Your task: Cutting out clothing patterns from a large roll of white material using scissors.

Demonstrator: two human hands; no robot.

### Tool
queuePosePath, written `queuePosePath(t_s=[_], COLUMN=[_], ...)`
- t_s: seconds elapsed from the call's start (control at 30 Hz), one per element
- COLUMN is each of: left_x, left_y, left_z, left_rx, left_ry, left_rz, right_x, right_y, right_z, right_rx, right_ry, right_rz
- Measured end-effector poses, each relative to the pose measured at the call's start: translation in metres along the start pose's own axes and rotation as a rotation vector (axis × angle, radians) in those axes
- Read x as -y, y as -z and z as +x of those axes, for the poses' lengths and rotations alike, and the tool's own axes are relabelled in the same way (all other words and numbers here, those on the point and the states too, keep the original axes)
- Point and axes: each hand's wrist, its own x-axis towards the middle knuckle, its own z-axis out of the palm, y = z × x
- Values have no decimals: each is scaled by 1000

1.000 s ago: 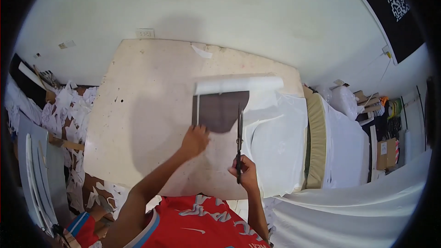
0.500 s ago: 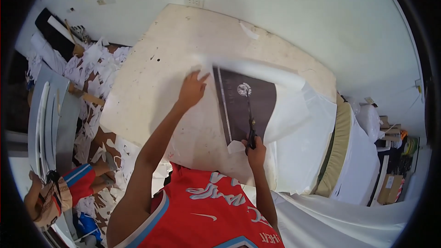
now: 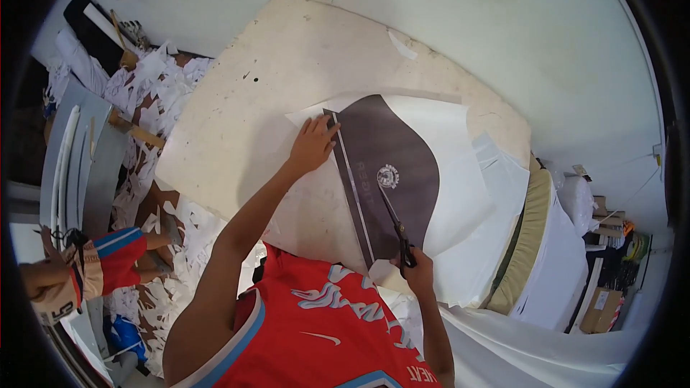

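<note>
A dark grey printed sheet (image 3: 413, 165) with a round pale logo, a thin light strip and a curved edge lies on white paper (image 3: 456, 126) on a worn beige tabletop (image 3: 215, 100). My left hand (image 3: 310, 145) rests with fingers spread on the top of the strip at the sheet's left edge. My right hand (image 3: 420, 267), at the lower edge of the sheet, is wrapped round black-handled scissors (image 3: 399, 227), whose long blades lie over the sheet, pointing up toward the logo.
Heaped white scraps (image 3: 151, 79) cover the floor at left, beside leaning grey panels (image 3: 61, 136). Another person (image 3: 108, 266) in red and beige is at the lower left. At right are white padded slabs (image 3: 546, 251), cardboard boxes (image 3: 602, 309) and draped white fabric (image 3: 517, 345).
The rolled white paper has opened out, showing more of the dark sheet. My left hand has moved up along the strip; the scissors moved right. The other person shows more at left.
</note>
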Motion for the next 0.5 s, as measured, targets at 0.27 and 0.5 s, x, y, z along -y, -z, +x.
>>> queuePosePath(t_s=[0.27,0.5], left_x=[-3,-2], left_y=[-9,-4], left_z=[-22,-23], left_rx=[-125,-107], left_ry=[-72,-80], left_rz=[15,-5], right_x=[19,36], right_y=[-50,-66], right_z=[26,36], right_rx=[576,587], right_ry=[-378,-430], right_rz=[603,632])
